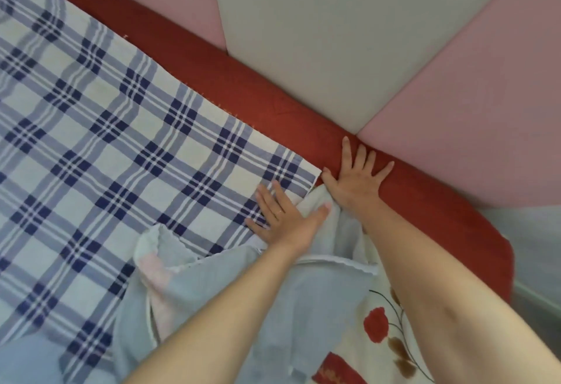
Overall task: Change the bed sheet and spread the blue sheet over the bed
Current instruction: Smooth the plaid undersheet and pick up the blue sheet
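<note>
both hands lie flat at the top corner of the bed, holding nothing.
the left hand [283, 216] presses palm down on the corner of the blue plaid sheet [121, 141], fingers straight and a little apart, its thumb out on a bunched pale blue cloth [318, 292] just beside. the right hand [353, 177] rests spread wide on the red mattress edge [273, 104], fingers fanned toward the padded wall [334, 34], thumb near the sheet's corner. the plaid sheet lies spread across the bed to the left, its far hem running along the red edge and leaving a strip of it bare. the pale cloth is heaped under both forearms, over part of the plaid sheet. a floral cloth [385, 338] with red flowers shows at lower right, beside the pale cloth.
</note>
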A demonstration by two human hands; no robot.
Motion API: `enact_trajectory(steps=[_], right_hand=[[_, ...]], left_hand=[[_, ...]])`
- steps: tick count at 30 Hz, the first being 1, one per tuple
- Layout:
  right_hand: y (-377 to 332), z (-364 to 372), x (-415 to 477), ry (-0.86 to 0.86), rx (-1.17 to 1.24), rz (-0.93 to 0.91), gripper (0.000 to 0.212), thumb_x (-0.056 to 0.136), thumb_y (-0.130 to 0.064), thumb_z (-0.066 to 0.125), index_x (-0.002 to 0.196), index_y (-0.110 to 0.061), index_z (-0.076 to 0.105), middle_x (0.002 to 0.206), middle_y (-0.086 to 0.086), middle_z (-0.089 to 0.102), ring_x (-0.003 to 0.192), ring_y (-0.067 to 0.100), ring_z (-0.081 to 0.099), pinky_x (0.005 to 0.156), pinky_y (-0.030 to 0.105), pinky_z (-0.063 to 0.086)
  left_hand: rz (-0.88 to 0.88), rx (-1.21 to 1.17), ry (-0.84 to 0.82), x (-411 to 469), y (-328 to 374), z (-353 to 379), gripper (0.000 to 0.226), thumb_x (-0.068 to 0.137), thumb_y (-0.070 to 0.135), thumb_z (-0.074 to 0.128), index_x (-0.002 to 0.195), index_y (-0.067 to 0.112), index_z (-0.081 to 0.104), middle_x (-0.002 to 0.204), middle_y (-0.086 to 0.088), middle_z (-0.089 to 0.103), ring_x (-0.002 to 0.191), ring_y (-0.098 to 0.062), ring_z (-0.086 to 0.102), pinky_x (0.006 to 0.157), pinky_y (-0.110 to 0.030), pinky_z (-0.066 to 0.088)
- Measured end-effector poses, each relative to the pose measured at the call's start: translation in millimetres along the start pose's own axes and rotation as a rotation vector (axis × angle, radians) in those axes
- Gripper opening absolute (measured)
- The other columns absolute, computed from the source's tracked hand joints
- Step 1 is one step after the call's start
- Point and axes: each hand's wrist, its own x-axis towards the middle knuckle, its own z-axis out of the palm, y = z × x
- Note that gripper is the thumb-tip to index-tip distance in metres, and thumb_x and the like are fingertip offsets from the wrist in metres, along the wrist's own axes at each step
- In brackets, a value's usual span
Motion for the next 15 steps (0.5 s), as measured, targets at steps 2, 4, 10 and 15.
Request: enact_trajectory(steps=[2,4,10,15], right_hand=[[10.5,-9.4,0.1,-0.064,0.040,-0.044,0.076,0.093,-0.061,0.022,0.149,-0.028,-0.019,0.159,0.011,-0.003,0.146,0.032,-0.004,0.109,0.064,-0.011],[15.4,-19.6,3.1,-0.117,0.113,-0.135,0.074,0.094,-0.061,0.022,0.149,-0.029,-0.017,0.159,0.010,-0.005,0.146,0.029,-0.005,0.111,0.060,-0.011],[109.5,0.9,-41.4,0.138,0.120,-0.180,0.083,0.083,-0.076,0.032,0.150,-0.030,0.015,0.153,0.004,0.026,0.141,0.024,0.023,0.113,0.051,0.015],[209.4,12.6,-79.3,0.015,0.148,0.097,0.095,0.070,-0.089,0.029,0.139,-0.024,0.036,0.141,0.008,0.046,0.131,0.028,0.040,0.106,0.056,0.025]], left_hand=[[0.084,0.196,-0.183,-24.0,-0.3,38.7,0.138,0.062,0.085,0.053,0.128,0.018,-0.048,0.130,-0.006,-0.057,0.127,-0.022,-0.049,0.101,-0.059,-0.027],[0.087,0.324,-0.170,-24.2,-8.8,49.8,0.154,0.050,0.086,0.062,0.123,0.013,-0.052,0.127,-0.011,-0.060,0.122,-0.027,-0.052,0.099,-0.061,-0.028],[0.061,0.375,0.043,-30.1,1.8,75.8,0.164,0.038,0.089,0.063,0.129,0.010,-0.048,0.139,-0.016,-0.051,0.129,-0.029,-0.047,0.101,-0.062,-0.024],[0.059,0.366,0.093,-27.7,0.1,79.1,0.165,0.036,0.087,0.066,0.135,0.012,-0.043,0.143,-0.014,-0.047,0.132,-0.028,-0.044,0.105,-0.063,-0.021]])
